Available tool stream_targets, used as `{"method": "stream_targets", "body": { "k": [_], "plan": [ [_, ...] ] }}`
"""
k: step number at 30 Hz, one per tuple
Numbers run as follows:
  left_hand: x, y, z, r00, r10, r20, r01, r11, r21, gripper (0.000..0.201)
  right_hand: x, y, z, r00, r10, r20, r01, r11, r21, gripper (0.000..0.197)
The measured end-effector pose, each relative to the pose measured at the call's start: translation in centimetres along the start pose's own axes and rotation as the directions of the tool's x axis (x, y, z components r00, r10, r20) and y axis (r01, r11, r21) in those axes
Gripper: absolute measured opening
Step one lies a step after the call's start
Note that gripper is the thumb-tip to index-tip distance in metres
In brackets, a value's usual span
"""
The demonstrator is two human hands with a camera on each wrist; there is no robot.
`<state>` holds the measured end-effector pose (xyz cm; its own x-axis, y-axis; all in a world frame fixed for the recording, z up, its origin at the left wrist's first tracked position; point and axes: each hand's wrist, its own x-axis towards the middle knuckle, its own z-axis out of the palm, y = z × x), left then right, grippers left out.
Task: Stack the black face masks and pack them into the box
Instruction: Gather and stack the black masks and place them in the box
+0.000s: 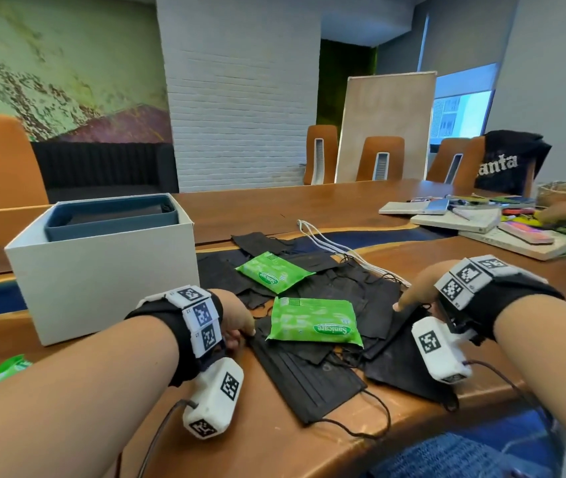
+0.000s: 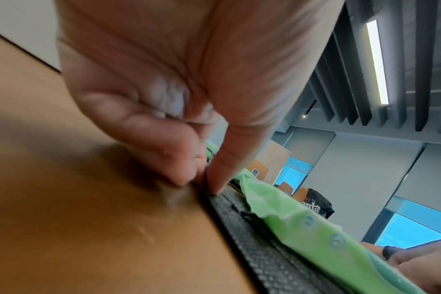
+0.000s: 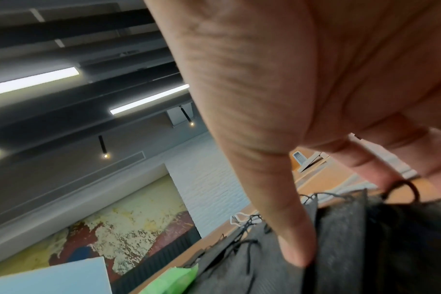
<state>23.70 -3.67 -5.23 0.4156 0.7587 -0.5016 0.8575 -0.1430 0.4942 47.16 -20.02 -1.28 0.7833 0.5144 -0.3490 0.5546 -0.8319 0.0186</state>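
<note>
Black face masks (image 1: pixel 340 291) strewn mid-frame on worktop (image 1: pixel 274 205), under 2 green wipe packs (image 1: pixel 314 322). Left grip (image 1: pixel 236 320) pinching nearest mask's edge (image 2: pixel 239 214); right grip (image 1: pixel 416 288) pinching another mask. Box (image 1: pixel 102 270) left of centre.

wipe packs (image 1: pixel 316 323) atop masks (image 1: pixel 312 377), box (image 1: pixel 102 270) left

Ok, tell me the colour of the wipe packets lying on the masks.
Bright green wipe packets, white lettering; head view shows it best.
</note>
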Motion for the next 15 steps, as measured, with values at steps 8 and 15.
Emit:
{"method": "stream_targets", "body": {
  "k": [8, 15],
  "plan": [
    [-1.7, 0.9, -2.0, 0.979, 0.194, -0.061, -0.199, 0.976, -0.087, 0.015, 1.2, -0.5, 1.1, 1.0, -0.03, -0.004, 0.03, 0.998, 0.051, 0.037],
    [-5.2, 0.4, -5.2, 0.937, 0.25, -0.245, -0.314, 0.91, -0.271, 0.019, 0.0, -1.4, -1.2, 0.986, -0.078, -0.144, 0.113, 0.961, 0.253, 0.036]
  ]
}}
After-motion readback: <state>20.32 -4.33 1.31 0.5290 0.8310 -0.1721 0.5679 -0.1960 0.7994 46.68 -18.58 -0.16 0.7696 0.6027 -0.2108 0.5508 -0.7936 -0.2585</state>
